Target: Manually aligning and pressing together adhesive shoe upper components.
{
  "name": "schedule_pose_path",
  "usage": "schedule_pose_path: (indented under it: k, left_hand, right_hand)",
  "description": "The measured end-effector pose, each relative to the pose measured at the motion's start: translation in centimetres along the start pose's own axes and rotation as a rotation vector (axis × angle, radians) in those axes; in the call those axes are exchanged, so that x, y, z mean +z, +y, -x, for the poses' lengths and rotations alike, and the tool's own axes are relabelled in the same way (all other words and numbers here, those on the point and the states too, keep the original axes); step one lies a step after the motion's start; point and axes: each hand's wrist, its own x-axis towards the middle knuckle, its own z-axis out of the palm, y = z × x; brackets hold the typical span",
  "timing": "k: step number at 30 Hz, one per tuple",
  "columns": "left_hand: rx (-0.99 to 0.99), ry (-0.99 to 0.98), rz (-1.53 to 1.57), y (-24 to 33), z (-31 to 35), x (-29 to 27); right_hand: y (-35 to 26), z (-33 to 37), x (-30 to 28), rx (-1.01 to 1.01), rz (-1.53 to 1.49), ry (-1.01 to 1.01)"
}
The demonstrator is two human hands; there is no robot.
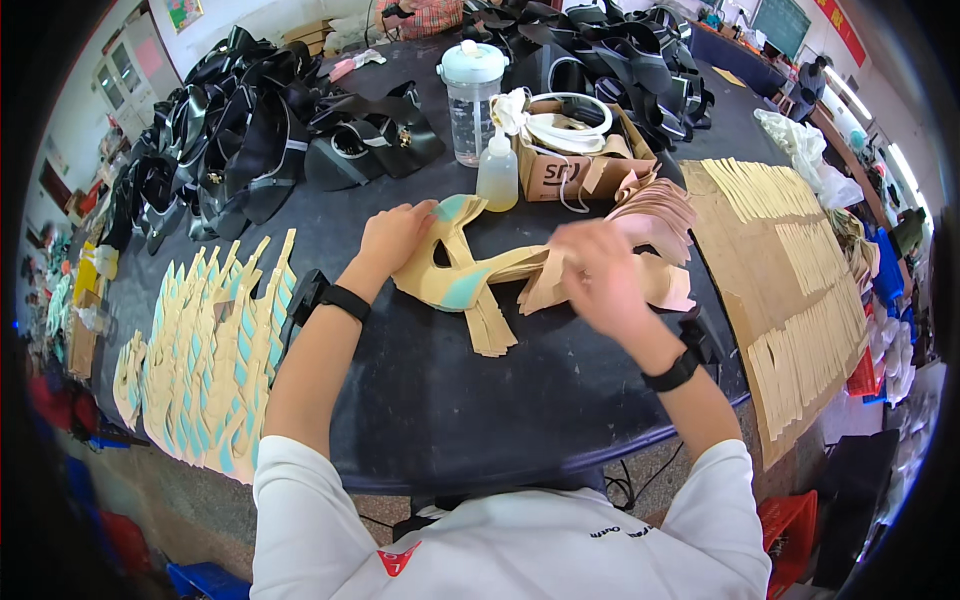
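Observation:
A stack of cut beige shoe-upper pieces (425, 283) with teal patches lies on the dark table before me. My left hand (395, 240) grips the stack's left edge, its fingers bent over the upper rim. At the stack's right end my right hand (600, 275) hovers with curled fingers, smeared by motion; whether it pinches a piece is hidden. Right behind that hand lies a fanned pile of pinkish-beige pieces (655, 215). Both piles meet or overlap near my right fingers.
Rows of beige-and-teal pieces (215, 350) lie at left. A cardboard sheet (745, 290) with narrow beige strips stands out at right. Behind are a squeeze bottle (497, 178), a clear lidded jug (470, 115), a cardboard box (560, 175) and heaped black shoe uppers (245, 130).

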Motion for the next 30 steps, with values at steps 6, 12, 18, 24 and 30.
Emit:
schedule_pose_path:
  k: [6, 12, 18, 24, 30]
  left_hand:
    - [0.053, 0.183, -0.110, 0.1, 0.2, 1.3]
    - [0.069, 0.213, -0.012, 4.1, -0.1, -3.0]
    - [0.167, -0.520, 0.396, 8.6, 2.5, -20.6]
    - [0.219, -0.591, 0.273, 10.3, 3.4, -28.8]
    - [-0.098, -0.021, 0.413, 10.8, 3.2, -20.3]
  right_hand:
    - [3.3, 1.6, -0.1, 0.118, 0.032, -0.218]
    - [1.5, 1.1, -2.9, 0.018, 0.117, -0.183]
    - [1.6, -4.2, -17.1, -0.109, 0.229, -0.053]
    - [6.0, -7.4, -28.1, 0.116, 0.117, 0.354]
    - [-2.6, -10.8, -9.4, 0.181, -0.067, 0.208]
